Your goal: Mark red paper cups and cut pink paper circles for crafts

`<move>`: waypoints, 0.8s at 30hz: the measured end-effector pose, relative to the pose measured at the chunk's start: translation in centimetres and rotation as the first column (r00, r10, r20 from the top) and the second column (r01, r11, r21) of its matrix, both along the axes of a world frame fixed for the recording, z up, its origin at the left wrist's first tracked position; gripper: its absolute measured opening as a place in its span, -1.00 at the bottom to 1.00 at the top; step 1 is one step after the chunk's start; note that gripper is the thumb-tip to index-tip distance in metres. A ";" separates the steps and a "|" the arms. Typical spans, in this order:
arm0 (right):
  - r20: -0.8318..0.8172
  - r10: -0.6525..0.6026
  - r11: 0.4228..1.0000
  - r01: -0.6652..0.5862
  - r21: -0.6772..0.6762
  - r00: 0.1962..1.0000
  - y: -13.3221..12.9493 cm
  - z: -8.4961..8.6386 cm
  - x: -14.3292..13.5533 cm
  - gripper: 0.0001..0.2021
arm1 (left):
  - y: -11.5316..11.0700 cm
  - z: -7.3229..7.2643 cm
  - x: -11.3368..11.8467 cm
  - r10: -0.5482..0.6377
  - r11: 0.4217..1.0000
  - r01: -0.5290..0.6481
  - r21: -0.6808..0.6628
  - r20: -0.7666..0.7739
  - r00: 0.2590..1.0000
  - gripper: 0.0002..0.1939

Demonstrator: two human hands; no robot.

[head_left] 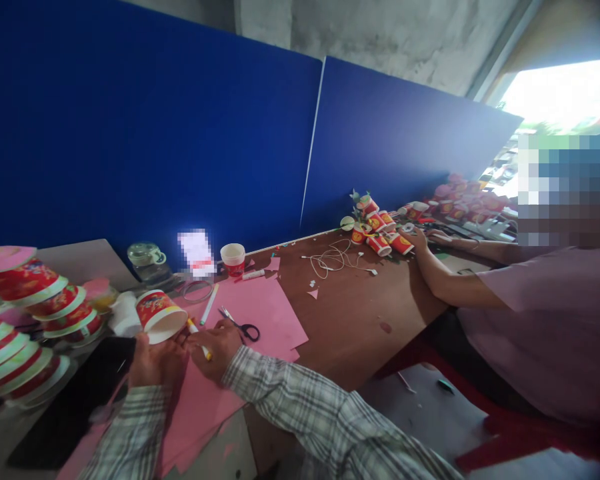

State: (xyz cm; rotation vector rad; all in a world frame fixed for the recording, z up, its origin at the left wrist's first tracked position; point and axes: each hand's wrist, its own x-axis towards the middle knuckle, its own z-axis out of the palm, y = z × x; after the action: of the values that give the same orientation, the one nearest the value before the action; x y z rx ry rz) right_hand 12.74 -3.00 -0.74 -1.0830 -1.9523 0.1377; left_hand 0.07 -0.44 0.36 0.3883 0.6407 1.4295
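My left hand [155,360] is closed around the lower side of a red patterned paper cup [153,308], tilted with its pale open mouth toward me. Close beside it, my right hand [217,348] grips a marker [193,327] with a white barrel and yellow ends, near the cup's rim; I cannot tell whether it touches. Pink paper sheets [275,320] lie beneath my hands. On them, just past my right hand, rest black-handled scissors [251,332] and a white marker with a green end [209,305].
Stacked red cups [15,360] stand at the left, by a dark flat panel [75,407]. Behind are a glass jar [147,263], a lit phone [197,253] and a cup stack [233,260]. White cables [330,260] lie mid-table. A co-worker [540,320] handles small red cups [380,233] at right.
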 end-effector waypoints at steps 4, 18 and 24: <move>0.016 0.017 0.999 -0.017 -0.031 1.000 -0.1 0.1 0.0 -0.74 | 0.0 0.0 0.1 -0.020 0.999 0.020 0.025 -0.033 0.999 -0.32; 0.250 -0.352 0.848 0.421 -0.323 0.902 4.4 -1.8 3.0 -0.51 | 1.2 -1.3 -0.6 0.071 0.997 -0.068 0.024 -0.178 0.981 -0.34; 0.265 -0.335 0.880 0.400 -0.255 0.904 3.9 -1.6 2.8 -0.47 | 0.9 -0.9 -0.3 0.045 0.998 -0.038 0.042 -0.200 0.979 -0.32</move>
State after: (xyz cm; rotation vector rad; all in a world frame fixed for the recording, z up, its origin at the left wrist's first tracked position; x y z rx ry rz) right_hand 15.52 0.91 -2.32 -1.7216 -1.9075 0.1179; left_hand -0.27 0.47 -0.54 0.5569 0.7891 1.4551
